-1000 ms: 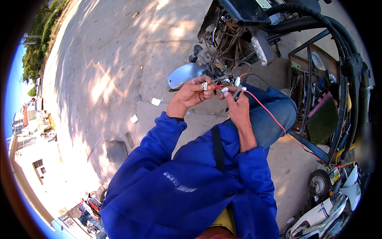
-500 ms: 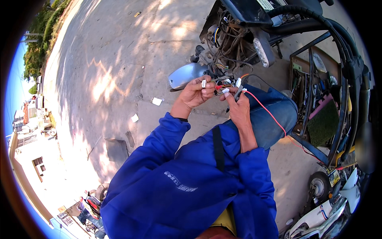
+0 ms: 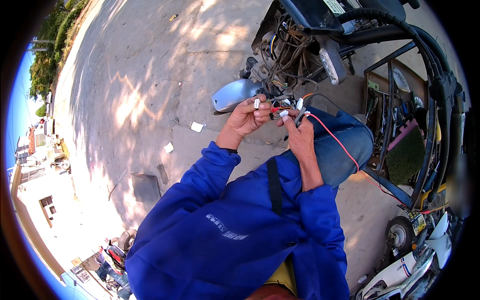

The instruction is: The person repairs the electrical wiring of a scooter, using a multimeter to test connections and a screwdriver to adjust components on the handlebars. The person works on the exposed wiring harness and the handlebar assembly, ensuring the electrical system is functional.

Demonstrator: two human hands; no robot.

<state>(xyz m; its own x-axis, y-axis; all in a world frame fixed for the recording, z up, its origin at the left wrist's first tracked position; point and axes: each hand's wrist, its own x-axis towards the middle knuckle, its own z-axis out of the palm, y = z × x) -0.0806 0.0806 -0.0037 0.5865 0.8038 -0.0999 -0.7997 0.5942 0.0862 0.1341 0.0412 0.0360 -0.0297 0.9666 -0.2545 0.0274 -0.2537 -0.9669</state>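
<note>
Between the fingertips of my left hand [image 3: 245,118] is a small white plug connector [image 3: 257,104], with thin wires running from it toward the right. My right hand [image 3: 301,136] is closed on another white plug connector [image 3: 284,114], pinched by the thumb. A third white connector [image 3: 299,104] sticks up just beyond my right fingers. Red, black and other coloured wires bunch between the two hands. One long red wire [image 3: 336,139] leaves my right hand and runs down to the right. Beyond the hands, a tangled wiring harness [image 3: 292,55] hangs out of the vehicle's front.
A silver-blue fender [image 3: 235,94] lies beyond my left hand. At the right stand a dark tubular vehicle frame [image 3: 390,120] and an open tray of tools [image 3: 382,102]. A white scooter [image 3: 400,272] is at the lower right. Paper scraps [image 3: 197,127] lie on the concrete.
Both hands stay almost where they were. The connector in my left fingers has turned or shifted very slightly; my right hand looks the same.
</note>
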